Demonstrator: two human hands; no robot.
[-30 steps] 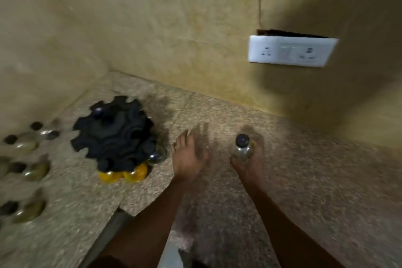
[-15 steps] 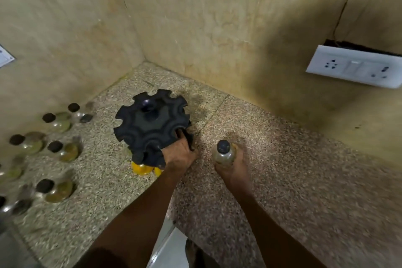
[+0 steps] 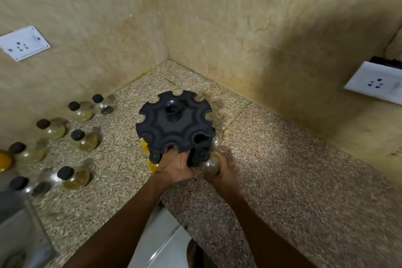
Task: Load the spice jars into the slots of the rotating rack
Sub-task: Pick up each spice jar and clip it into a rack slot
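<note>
While the left hand (image 3: 176, 164) grips the black rack (image 3: 174, 121) on the tabletop (image 3: 282, 159), the right hand (image 3: 221, 172), closed around a clear jar (image 3: 210, 164), presses it toward a lower slot; misaligned, it may jam or slip.

Home kitchen: granite counter (image 3: 282, 169), spice jars (image 3: 75, 177).

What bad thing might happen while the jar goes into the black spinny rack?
1. The rack rotates, so it might turn under the left hand and the slot could slip away.
2. The glass jar in the right hand looks smooth; it might slip and hit the stone counter.
</note>
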